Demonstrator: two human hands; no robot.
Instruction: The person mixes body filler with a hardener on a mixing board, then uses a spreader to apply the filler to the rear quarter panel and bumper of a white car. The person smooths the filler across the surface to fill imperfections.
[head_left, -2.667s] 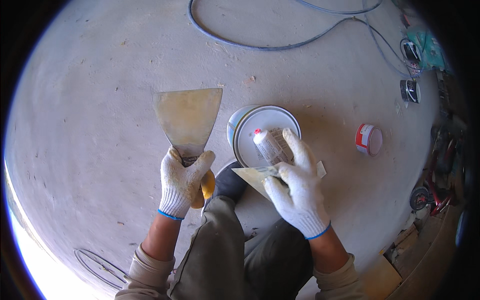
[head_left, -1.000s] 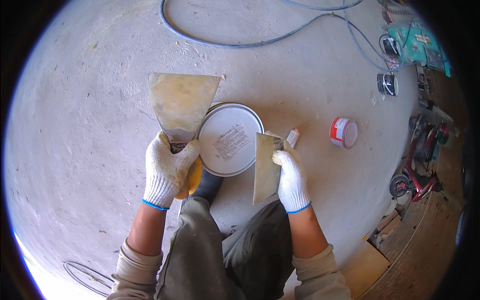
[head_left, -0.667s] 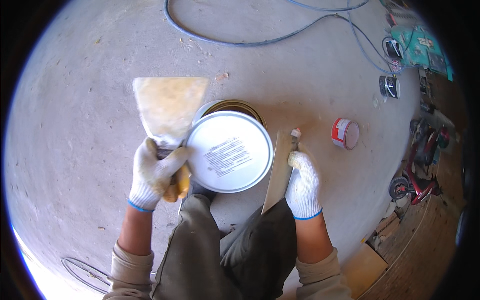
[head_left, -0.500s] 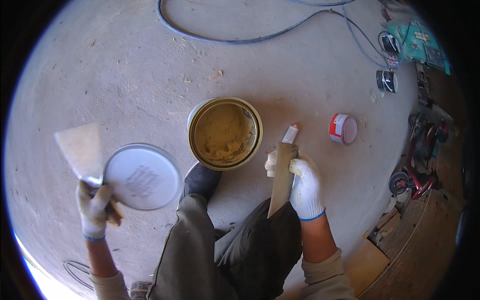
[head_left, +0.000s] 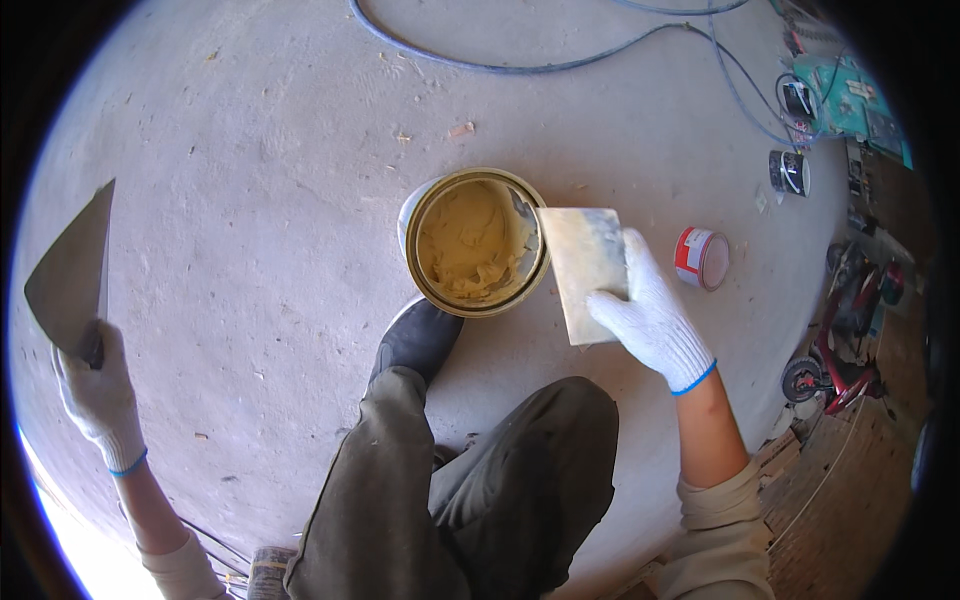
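Observation:
My left hand (head_left: 100, 395), in a white knit glove, is closed around a putty knife at the far left. The putty knife's wide grey blade (head_left: 70, 270) is raised and tilted. My gloved right hand (head_left: 650, 320) grips a flat rectangular spreader plate (head_left: 582, 270), pale and smeared, thumb on its face. The plate's upper left corner overlaps the rim of an open bucket (head_left: 411, 240). Inside the bucket lies tan putty (head_left: 470, 240), its surface scraped uneven. The fingers behind the plate are hidden.
A small red and white can (head_left: 701, 258) stands right of the plate. My dark shoe (head_left: 420, 340) is beside the bucket. A blue hose (head_left: 500, 69) curves across the far floor. Black pails (head_left: 790, 173), a green case (head_left: 850, 100) and a red scooter (head_left: 840, 370) line the right side.
My left hand has swung outward left with the putty knife. My right hand has moved up toward the bucket, turning the plate face-up. The round grey lid and small white tube no longer show.

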